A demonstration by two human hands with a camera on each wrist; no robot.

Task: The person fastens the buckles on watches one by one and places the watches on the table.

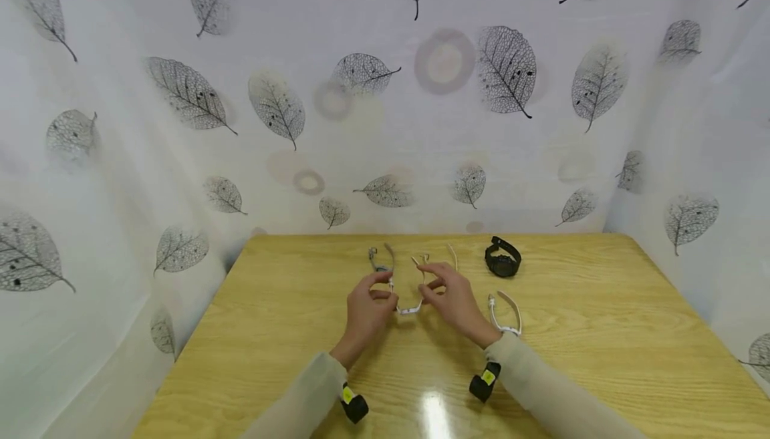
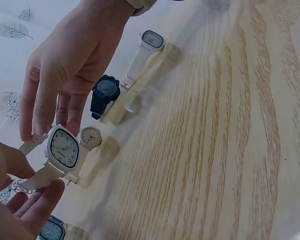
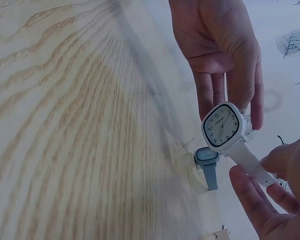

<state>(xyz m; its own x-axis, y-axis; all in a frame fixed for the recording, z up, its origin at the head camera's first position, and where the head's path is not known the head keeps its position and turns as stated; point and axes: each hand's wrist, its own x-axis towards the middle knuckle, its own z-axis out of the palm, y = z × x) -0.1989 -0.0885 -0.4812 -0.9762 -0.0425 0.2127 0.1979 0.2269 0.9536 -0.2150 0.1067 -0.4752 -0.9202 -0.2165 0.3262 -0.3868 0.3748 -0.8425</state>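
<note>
Both hands hold a white wristwatch [image 1: 410,311] with a rounded square face, raised over the wooden table. My left hand [image 1: 368,307] pinches the buckle end of its strap between thumb and fingers. The other strap end, the one with holes, is gripped by my right hand [image 1: 452,297]. The dial of the white wristwatch [image 2: 64,148] shows dark numerals inside a black border. Just beyond the hands stand a grey-blue watch [image 3: 207,156] and a watch with a round pale dial [image 2: 91,137], the latter partly hidden by the right hand in the head view.
A black watch [image 1: 502,264] lies at the back right of the table [image 1: 289,332]. Another white watch [image 1: 506,327] stands beside the right wrist, partly covered by the sleeve. Behind the table hangs a leaf-patterned curtain [image 1: 385,145].
</note>
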